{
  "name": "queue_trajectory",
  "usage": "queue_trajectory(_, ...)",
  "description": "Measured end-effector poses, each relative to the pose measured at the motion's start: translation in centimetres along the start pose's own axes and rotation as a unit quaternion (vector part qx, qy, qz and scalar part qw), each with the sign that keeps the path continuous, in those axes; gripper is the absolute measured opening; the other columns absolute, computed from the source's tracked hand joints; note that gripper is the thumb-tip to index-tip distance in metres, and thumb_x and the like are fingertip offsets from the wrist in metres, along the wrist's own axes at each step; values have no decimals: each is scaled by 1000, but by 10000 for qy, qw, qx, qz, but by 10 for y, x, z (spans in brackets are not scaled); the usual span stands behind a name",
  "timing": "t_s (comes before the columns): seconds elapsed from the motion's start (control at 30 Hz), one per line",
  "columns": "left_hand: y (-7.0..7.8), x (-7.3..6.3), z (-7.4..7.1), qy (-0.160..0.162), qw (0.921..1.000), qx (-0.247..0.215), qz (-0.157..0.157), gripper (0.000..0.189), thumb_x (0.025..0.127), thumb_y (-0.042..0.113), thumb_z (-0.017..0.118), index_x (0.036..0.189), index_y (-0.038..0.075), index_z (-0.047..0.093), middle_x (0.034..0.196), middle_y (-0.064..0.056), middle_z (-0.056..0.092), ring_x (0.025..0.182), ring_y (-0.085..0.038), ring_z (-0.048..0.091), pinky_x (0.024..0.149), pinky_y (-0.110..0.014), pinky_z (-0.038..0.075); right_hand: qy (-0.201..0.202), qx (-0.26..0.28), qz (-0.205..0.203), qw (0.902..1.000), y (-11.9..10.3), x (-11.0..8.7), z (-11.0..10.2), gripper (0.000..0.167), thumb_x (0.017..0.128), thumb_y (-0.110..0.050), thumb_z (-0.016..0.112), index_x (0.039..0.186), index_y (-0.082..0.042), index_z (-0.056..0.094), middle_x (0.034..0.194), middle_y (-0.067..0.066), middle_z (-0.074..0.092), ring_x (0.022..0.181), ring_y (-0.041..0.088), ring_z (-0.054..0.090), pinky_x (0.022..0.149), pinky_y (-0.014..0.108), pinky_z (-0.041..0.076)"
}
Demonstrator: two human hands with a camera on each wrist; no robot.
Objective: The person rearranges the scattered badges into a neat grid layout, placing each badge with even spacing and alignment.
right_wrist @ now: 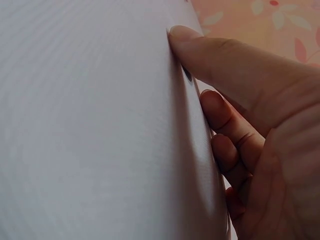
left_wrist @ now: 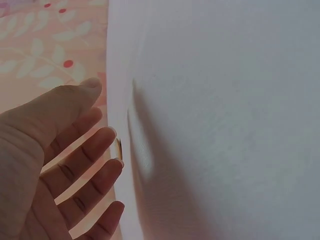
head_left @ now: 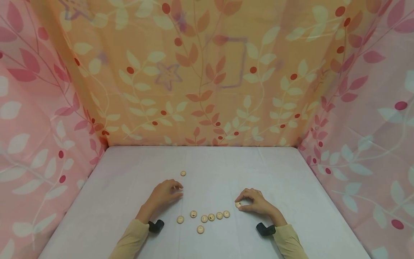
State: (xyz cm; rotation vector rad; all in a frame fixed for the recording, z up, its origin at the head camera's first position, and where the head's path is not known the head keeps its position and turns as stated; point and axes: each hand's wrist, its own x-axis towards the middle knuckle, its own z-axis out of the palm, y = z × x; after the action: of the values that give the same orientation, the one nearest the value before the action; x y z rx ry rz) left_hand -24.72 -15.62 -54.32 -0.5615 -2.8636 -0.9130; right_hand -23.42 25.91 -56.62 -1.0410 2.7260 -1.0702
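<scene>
Currently, a small, round, beige, wood-like disc point(head_left: 238, 205) is pinched between the fingers of the right hand point(head_left: 258, 203), right of similar discs point(head_left: 211, 217) on the white cloth-covered table point(head_left: 291, 180); the left hand point(head_left: 165, 192), fingers apart, is near a farther disc point(head_left: 183, 173).

I see a plain, long khaki left sleeve point(head_left: 130, 238). Left wrist camera point(head_left: 156, 226): black, stubby, bent shape, at that sleeve's end. Right of the left sleeve: matching khaki right sleeve point(head_left: 289, 240), black right wrist camera point(head_left: 265, 229).
</scene>
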Motion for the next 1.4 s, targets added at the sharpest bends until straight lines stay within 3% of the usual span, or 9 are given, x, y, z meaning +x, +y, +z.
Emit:
queue_trajectory(0.23,5,-10,1,-27,10000,54,-27,20,74,31,76,92,27,68,82,17,58,79,-4,53,73,-30,45,94,-67,-53,9999,1,0,0,24,76,-35,74,98,-30,66,97,-17,60,95,4,50,87,44,22)
queue_trajectory(0.43,11,-19,2,13,9998,146,163,22,73,30,77,93,24,69,81,15,60,79,-5,54,73,-31,44,47,0,9,10000,-2,1,-1,23,77,-35,73,98,-29,66,97,-16,60,95,6,50,88,47,22)
queue_trajectory(0.73,15,-32,3,-220,9993,278,82,18,74,35,75,89,28,68,83,20,59,80,-2,52,74,-30,43,40,45,21,10000,-3,1,-1,24,77,-34,74,98,-29,66,98,-15,61,95,6,50,88,49,22)
queue_trajectory(1.07,18,-47,3,-302,9985,243,385,17,74,37,74,88,30,69,84,22,59,79,0,51,71,-29,42,68,11,55,10000,-3,0,-1,24,76,-35,74,98,-30,66,97,-16,60,96,6,51,89,49,22)
queue_trajectory(1.4,26,-63,3,-614,9975,194,282,23,75,49,70,89,31,68,89,23,59,84,-2,52,75,-31,42,37,119,119,9999,-3,0,-1,24,76,-36,74,98,-30,66,98,-17,60,96,7,50,90,49,20)
